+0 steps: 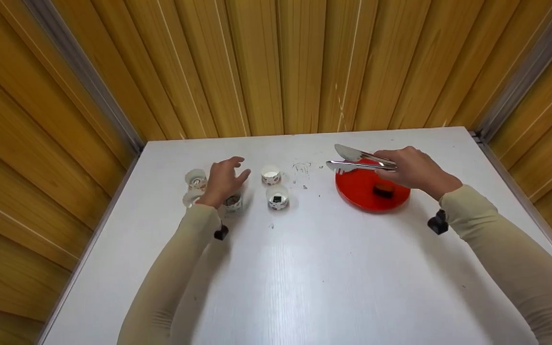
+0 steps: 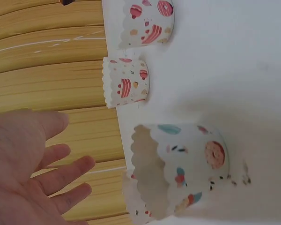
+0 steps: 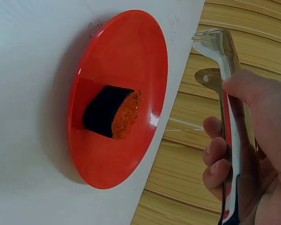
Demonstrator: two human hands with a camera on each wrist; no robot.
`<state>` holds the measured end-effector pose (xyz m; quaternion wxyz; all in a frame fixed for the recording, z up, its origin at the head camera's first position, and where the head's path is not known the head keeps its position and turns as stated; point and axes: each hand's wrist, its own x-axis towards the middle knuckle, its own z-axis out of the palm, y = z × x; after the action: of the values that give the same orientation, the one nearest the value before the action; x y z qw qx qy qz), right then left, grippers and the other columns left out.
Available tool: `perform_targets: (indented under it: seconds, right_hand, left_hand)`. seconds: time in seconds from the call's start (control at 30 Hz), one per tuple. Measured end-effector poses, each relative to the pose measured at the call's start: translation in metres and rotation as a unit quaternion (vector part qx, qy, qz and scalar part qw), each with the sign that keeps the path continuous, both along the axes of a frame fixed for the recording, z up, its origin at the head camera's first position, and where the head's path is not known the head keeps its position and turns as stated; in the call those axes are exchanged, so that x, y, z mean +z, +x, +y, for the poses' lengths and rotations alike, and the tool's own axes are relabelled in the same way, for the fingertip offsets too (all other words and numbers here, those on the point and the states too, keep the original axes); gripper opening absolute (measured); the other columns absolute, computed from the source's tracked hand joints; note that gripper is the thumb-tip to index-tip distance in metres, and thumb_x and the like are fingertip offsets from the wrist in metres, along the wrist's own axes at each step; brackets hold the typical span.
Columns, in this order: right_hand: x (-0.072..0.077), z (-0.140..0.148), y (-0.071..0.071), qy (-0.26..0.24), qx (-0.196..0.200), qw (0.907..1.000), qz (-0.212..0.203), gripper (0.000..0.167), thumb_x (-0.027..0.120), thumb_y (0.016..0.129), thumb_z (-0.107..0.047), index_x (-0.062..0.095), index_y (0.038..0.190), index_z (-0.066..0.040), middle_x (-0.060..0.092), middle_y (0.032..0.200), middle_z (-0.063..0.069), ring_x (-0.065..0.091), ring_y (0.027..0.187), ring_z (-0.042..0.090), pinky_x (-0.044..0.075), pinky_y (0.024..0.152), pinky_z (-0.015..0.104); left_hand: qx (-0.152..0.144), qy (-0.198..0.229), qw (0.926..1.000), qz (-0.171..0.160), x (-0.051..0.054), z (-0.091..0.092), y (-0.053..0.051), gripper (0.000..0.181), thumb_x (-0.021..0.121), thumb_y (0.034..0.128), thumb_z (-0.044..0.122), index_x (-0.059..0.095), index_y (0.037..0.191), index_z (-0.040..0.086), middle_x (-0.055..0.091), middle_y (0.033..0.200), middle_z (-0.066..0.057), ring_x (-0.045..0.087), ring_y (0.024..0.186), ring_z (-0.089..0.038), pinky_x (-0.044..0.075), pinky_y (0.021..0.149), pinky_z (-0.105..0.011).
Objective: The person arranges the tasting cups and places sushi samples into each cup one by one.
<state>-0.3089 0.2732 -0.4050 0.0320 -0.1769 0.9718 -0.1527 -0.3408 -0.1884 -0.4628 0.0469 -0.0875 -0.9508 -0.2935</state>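
In the head view, my left hand hovers above several patterned paper baking cups, fingers apart and holding nothing. Just below it is a cup with something dark inside. To its right stand a pale cup and a cup with a small black piece in it. My right hand grips metal serving tongs, with their two ends spread apart over a red plate. A seaweed-wrapped sushi piece topped with orange roe sits on the plate, apart from the tongs.
Two more cups stand left of the left hand, one farther back and one partly covered by the hand. Dark crumbs dot the white table. A yellow wood-look wall rises behind the far edge.
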Motion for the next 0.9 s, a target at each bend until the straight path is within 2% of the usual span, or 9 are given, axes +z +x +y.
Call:
perform_targets:
  seconds: [0.2, 0.33, 0.63, 0.9]
  right_hand:
    - [0.001, 0.009, 0.007, 0.012, -0.014, 0.9997, -0.014, 0.054, 0.073, 0.095, -0.028, 0.060, 0.143, -0.007, 0.071, 0.106, 0.015, 0.057, 0.085, 0.028, 0.050, 0.062, 0.033]
    - [0.000, 0.018, 0.012, 0.014, -0.018, 0.9994, -0.024, 0.058, 0.074, 0.096, -0.032, 0.058, 0.145, -0.005, 0.070, 0.115, 0.018, 0.057, 0.090, 0.029, 0.052, 0.065, 0.034]
    - [-0.001, 0.033, 0.021, 0.022, -0.024, 0.9994, -0.012, 0.056, 0.077, 0.094, -0.032, 0.062, 0.140, -0.004, 0.071, 0.118, 0.020, 0.061, 0.096, 0.033, 0.056, 0.071, 0.041]
    - [0.001, 0.042, 0.028, 0.025, -0.028, 0.9987, -0.033, 0.051, 0.077, 0.094, -0.033, 0.066, 0.135, -0.004, 0.074, 0.108, 0.014, 0.059, 0.086, 0.027, 0.051, 0.065, 0.035]
  left_hand:
    - [-0.001, -0.028, 0.9994, 0.021, -0.002, 0.016, 0.001, 0.045, 0.068, 0.1005, 0.032, 0.065, 0.137, 0.006, 0.071, 0.126, -0.016, 0.062, 0.121, -0.033, 0.023, 0.118, -0.062]
    - [0.014, -0.053, 0.9983, 0.020, -0.005, 0.026, 0.001, 0.049, 0.066, 0.1010, 0.038, 0.062, 0.140, 0.009, 0.071, 0.126, -0.013, 0.062, 0.122, -0.033, 0.025, 0.115, -0.064]
    - [0.017, -0.088, 0.9958, -0.018, -0.011, 0.038, -0.004, 0.052, 0.063, 0.1021, 0.042, 0.060, 0.143, 0.009, 0.069, 0.132, -0.012, 0.052, 0.135, -0.037, 0.011, 0.120, -0.067]
    - [0.028, -0.090, 0.9944, -0.048, -0.018, 0.037, -0.006, 0.054, 0.063, 0.1021, 0.040, 0.056, 0.147, 0.013, 0.067, 0.135, -0.010, 0.046, 0.140, -0.037, 0.004, 0.122, -0.061]
